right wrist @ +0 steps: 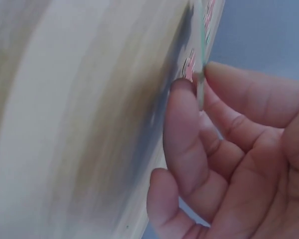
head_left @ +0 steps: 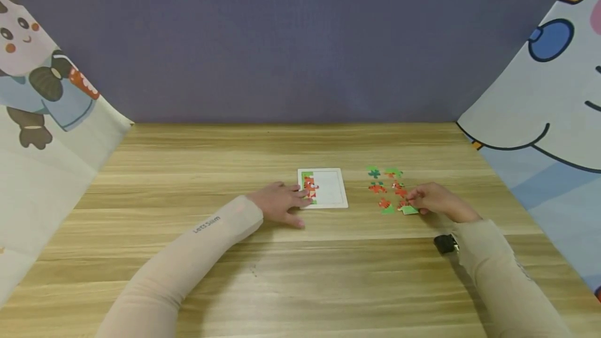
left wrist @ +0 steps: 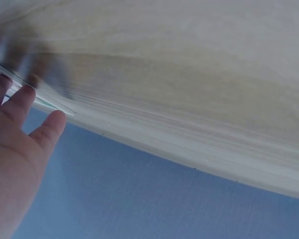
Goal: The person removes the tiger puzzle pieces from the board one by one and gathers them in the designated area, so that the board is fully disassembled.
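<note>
The left hand [head_left: 281, 203], fingers spread and its grip holding nothing, lies across the left edge of the white puzzle tray [head_left: 331, 188] on the tabletop [head_left: 328, 286], probably to stop it sliding, while loose pieces [head_left: 377, 188] lie to its right, likely spread out so each picture reads. The right hand's [head_left: 436, 202] grip is nearly closed, thumb and finger pinching one puzzle piece [right wrist: 201, 94], perhaps by its margin for control. The right wrist view shows that piece edge-on, a pinch the head view largely hides, whereas only the head view shows the tray's filled left strip.
</note>
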